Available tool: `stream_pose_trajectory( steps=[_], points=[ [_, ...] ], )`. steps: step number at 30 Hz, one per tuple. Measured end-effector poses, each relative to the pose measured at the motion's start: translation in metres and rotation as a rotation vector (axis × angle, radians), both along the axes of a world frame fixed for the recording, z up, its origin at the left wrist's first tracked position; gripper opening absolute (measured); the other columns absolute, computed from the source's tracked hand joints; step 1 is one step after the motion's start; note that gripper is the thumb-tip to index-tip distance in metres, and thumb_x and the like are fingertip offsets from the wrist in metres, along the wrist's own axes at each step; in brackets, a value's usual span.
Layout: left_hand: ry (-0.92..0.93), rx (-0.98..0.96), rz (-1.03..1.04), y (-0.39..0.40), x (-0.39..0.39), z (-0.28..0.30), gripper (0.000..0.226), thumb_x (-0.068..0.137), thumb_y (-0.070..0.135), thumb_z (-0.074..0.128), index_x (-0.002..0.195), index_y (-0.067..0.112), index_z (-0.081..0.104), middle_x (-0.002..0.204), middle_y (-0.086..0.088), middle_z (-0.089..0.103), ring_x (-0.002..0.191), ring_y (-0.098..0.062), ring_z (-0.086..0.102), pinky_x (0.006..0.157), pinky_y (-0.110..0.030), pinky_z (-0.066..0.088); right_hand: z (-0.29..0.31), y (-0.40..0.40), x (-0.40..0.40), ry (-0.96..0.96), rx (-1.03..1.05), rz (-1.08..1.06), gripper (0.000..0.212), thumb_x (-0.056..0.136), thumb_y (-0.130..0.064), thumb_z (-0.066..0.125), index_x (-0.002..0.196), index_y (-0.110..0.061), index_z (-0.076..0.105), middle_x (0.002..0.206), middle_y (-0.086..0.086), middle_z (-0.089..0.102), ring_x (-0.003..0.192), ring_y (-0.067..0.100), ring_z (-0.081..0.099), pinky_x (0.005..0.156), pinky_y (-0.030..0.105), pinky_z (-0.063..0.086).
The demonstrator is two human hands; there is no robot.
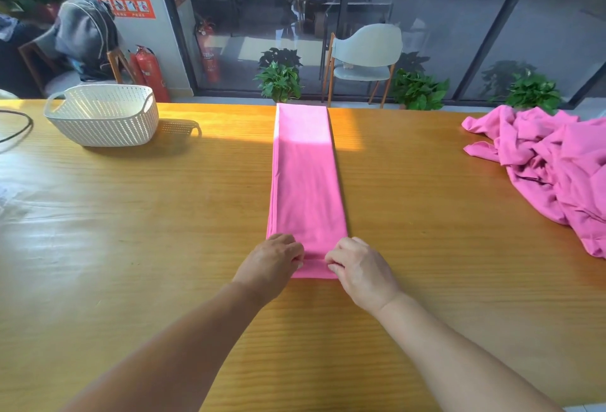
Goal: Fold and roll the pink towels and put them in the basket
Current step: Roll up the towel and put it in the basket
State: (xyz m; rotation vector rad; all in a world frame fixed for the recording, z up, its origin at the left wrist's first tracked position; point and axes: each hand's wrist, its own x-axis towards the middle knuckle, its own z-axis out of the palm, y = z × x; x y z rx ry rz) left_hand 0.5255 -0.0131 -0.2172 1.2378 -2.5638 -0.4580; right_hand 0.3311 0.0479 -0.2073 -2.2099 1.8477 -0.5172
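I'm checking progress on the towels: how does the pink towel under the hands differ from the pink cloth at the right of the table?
The folded pink towel strip lies flat and smooth as a long narrow band; the crumpled pink towel pile is bunched and wrinkled. The strip lies mid-table, its near end gripped by the left hand and right hand; the pile sits untouched at the right edge. Both are the same pink and lie on the wooden table, outside the white plastic basket.
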Motion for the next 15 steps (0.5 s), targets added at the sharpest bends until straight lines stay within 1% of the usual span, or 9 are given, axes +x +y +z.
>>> stream_pose_trajectory(
  steps=[2,4,5,6,8,9,11,13,15],
  points=[
    [-0.052,-0.087,-0.069,0.004,-0.001,-0.001,0.023,0.101,0.020,0.046,0.101,0.014,0.068,0.105,0.001,0.064,0.102,-0.017,0.054,0.094,-0.030,0.041,-0.003,0.004,0.002,0.050,-0.060,0.020,0.012,0.092,-0.016,0.066,0.084,-0.014,0.076,0.079,-0.003,0.059,0.081,0.015,0.052,0.069,0.033,0.052],
    [-0.152,-0.131,-0.143,0.010,0.001,-0.001,0.026,0.101,0.020,0.041,0.105,0.018,0.066,0.107,0.004,0.063,0.101,-0.018,0.054,0.096,-0.032,0.041,-0.001,0.006,0.001,0.076,-0.094,0.030,0.009,0.089,-0.019,0.070,0.082,-0.017,0.076,0.077,-0.005,0.058,0.079,0.014,0.051,0.069,0.029,0.051],
    [-0.144,-0.145,-0.153,0.012,0.003,-0.001,0.021,0.099,0.022,0.047,0.102,0.018,0.067,0.102,0.004,0.063,0.097,-0.018,0.055,0.093,-0.033,0.044,0.000,0.008,0.000,0.088,-0.097,0.048,0.005,0.085,-0.024,0.075,0.085,-0.019,0.076,0.079,-0.007,0.058,0.080,0.013,0.052,0.072,0.025,0.049],
    [-0.111,-0.147,-0.142,0.015,0.006,-0.003,0.016,0.093,0.025,0.056,0.100,0.017,0.069,0.099,0.004,0.063,0.094,-0.019,0.056,0.090,-0.034,0.047,0.002,0.009,-0.001,0.102,-0.075,0.050,0.014,0.079,-0.030,0.079,0.089,-0.021,0.076,0.082,-0.008,0.058,0.082,0.013,0.054,0.075,0.022,0.045],
    [-0.059,-0.107,-0.081,0.018,0.013,-0.005,0.028,0.085,0.032,0.067,0.107,0.016,0.070,0.105,0.004,0.063,0.098,-0.019,0.057,0.092,-0.034,0.047,0.003,0.011,-0.001,0.147,-0.009,0.047,0.030,0.071,-0.035,0.084,0.096,-0.022,0.074,0.088,-0.008,0.059,0.088,0.015,0.056,0.081,0.026,0.047],
    [-0.072,-0.099,-0.068,0.018,0.014,-0.005,0.032,0.085,0.032,0.067,0.113,0.016,0.068,0.109,0.004,0.062,0.103,-0.019,0.056,0.095,-0.034,0.045,0.003,0.011,0.000,0.166,0.003,0.046,0.030,0.072,-0.034,0.083,0.097,-0.022,0.073,0.090,-0.008,0.059,0.091,0.017,0.055,0.085,0.030,0.048],
    [-0.120,-0.092,-0.062,0.016,0.010,-0.003,0.029,0.092,0.030,0.058,0.119,0.019,0.062,0.115,0.005,0.060,0.109,-0.019,0.053,0.098,-0.032,0.041,0.005,0.009,0.004,0.180,0.002,0.039,0.021,0.081,-0.031,0.075,0.098,-0.021,0.070,0.095,-0.007,0.059,0.099,0.017,0.052,0.092,0.033,0.045],
    [-0.196,-0.107,-0.074,0.013,0.005,0.000,0.026,0.099,0.030,0.047,0.122,0.022,0.055,0.119,0.006,0.056,0.113,-0.017,0.049,0.100,-0.030,0.036,0.007,0.004,0.008,0.205,0.006,0.049,0.015,0.089,-0.030,0.064,0.102,-0.022,0.067,0.100,-0.006,0.058,0.105,0.017,0.049,0.097,0.032,0.039],
    [-0.259,-0.118,-0.073,0.014,0.002,0.003,0.025,0.102,0.029,0.040,0.124,0.022,0.051,0.121,0.006,0.054,0.115,-0.017,0.047,0.101,-0.030,0.034,0.009,0.003,0.009,0.227,0.021,0.069,0.017,0.093,-0.031,0.058,0.105,-0.021,0.065,0.102,-0.005,0.057,0.107,0.017,0.047,0.099,0.031,0.036]
  ],
)
